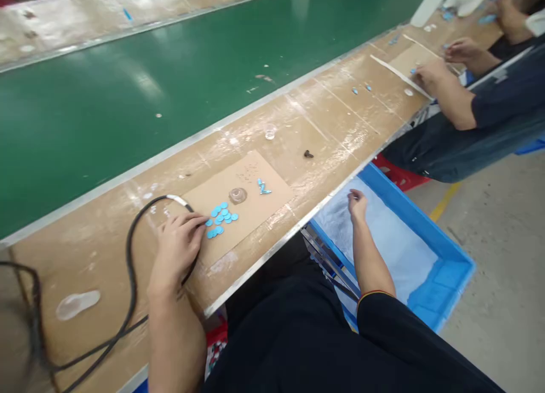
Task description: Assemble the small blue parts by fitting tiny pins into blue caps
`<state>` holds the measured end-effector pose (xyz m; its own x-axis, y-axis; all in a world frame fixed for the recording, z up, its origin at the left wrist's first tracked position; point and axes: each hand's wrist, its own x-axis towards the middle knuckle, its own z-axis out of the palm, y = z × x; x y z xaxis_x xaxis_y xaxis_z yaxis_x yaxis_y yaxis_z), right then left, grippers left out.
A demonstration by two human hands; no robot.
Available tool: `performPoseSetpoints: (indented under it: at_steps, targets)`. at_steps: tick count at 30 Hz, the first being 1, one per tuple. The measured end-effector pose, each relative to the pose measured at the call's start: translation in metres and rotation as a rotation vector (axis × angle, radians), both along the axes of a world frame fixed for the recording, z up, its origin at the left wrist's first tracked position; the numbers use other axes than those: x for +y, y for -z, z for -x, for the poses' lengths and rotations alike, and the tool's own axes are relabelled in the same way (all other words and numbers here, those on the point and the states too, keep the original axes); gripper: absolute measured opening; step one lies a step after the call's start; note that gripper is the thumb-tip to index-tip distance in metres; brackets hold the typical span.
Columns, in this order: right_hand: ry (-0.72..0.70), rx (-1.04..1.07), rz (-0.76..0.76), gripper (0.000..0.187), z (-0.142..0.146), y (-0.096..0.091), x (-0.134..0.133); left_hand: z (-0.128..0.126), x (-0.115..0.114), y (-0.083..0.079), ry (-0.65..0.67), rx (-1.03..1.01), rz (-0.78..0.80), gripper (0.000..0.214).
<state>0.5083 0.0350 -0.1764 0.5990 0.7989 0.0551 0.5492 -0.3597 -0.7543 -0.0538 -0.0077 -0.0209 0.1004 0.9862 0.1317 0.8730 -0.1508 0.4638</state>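
Observation:
My left hand [179, 242] rests at the left edge of a cardboard sheet [255, 222], fingers curled together, their tips on the outermost of several small round blue discs [225, 212]. Beside the discs sits a brownish translucent round lump [238, 195]. To its right lie a few small blue pointed pieces [263, 187], and tiny dark bits [247, 171] are scattered behind. My right hand [356, 204] hangs past the table edge above a blue bin, its fingers closed in a pinch. Whatever is between those fingertips is too small to make out.
A black cable [130, 268] loops across the left of the table [238, 276]. The blue bin [447, 274] holds whitish sheeting. Behind the table runs a green conveyor belt [191, 86]. A co-worker's hands [432, 75] are at the far right. A small black piece [308, 154] lies mid-table.

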Motion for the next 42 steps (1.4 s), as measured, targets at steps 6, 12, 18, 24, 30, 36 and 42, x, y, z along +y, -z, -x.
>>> performPoseSetpoints:
  at_steps: [6,12,18,24,30,36,42]
  targets:
    - [-0.186,-0.036,0.213,0.032,0.001,0.067,0.000,-0.001,0.004,-0.003,0.001,0.028,-0.025,0.026]
    - [-0.266,-0.140,0.270,0.028,0.000,0.090,0.002,-0.005,0.005,-0.008,0.001,0.024,-0.027,0.030]
    - [-0.269,-0.220,0.304,0.027,0.005,0.096,0.000,-0.007,0.005,-0.010,-0.008,0.019,-0.022,0.029]
    - [-0.267,-0.269,0.299,0.037,0.008,0.093,-0.001,-0.007,0.005,-0.011,-0.015,0.011,-0.014,0.029]
    - [-0.245,-0.301,0.306,0.040,0.011,0.092,-0.002,-0.009,0.004,-0.012,-0.002,-0.015,-0.020,0.029]
    - [-0.244,-0.301,0.318,0.039,0.015,0.091,-0.001,-0.008,0.004,-0.010,-0.007,-0.017,-0.033,0.026]
    - [-0.219,-0.281,0.319,0.037,0.019,0.084,-0.002,-0.006,0.002,-0.005,0.004,0.002,-0.052,0.028]
